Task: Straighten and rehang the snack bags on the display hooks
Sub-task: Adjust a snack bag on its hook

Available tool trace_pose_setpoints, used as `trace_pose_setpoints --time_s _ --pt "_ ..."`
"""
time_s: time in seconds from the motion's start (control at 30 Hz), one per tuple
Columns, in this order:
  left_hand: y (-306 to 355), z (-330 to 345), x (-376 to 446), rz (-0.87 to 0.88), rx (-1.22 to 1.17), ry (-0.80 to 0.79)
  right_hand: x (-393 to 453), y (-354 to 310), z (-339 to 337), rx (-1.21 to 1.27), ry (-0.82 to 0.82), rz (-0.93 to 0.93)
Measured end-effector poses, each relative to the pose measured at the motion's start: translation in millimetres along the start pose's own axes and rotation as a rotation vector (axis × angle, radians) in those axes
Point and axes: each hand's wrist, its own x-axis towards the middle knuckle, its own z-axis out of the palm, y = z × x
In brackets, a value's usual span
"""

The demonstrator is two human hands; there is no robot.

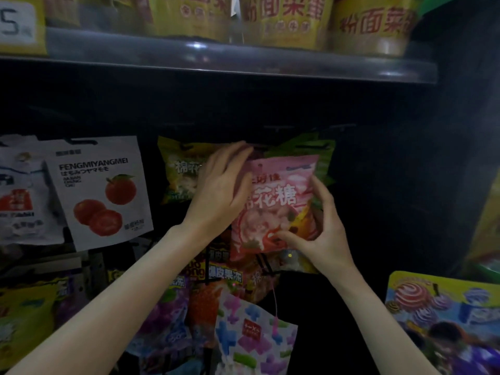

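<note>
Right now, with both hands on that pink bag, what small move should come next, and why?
Probably lift the pink bag so its top slot meets a hook. The right hand pinches its lower edge, the left hand lies at its top corner, and it sits tilted over the green bags.

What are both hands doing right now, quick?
Left hand: fingers straight, resting on the pink bag top.
Right hand: pinching the pink bag's lower edge.

The marshmallow bag (pixel 276 201) hangs right of the fruit bag (pixel 105 190), below the shelf (pixel 243 63).
</note>
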Motion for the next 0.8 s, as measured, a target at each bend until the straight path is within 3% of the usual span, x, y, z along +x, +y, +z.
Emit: trace_pose_setpoints --time_s 0.17,0.27,0.43,0.6,0.8 --pt "10 8 19 0.040 0.041 -0.094 13 0 7 -0.086 0.098 -0.124" --pt "8 12 26 0.000 0.035 -0.116 22 5 8 -0.032 0.146 -0.060" --pt "-2 20 13 0.104 0.173 -0.113 27 11 4 0.036 0.034 0.091" --pt "-9 30 14 0.115 0.262 -0.149 30 12 9 0.041 0.030 0.114" --pt "-17 37 15 -0.070 0.294 -0.281 52 24 23 -0.166 -0.029 0.097"
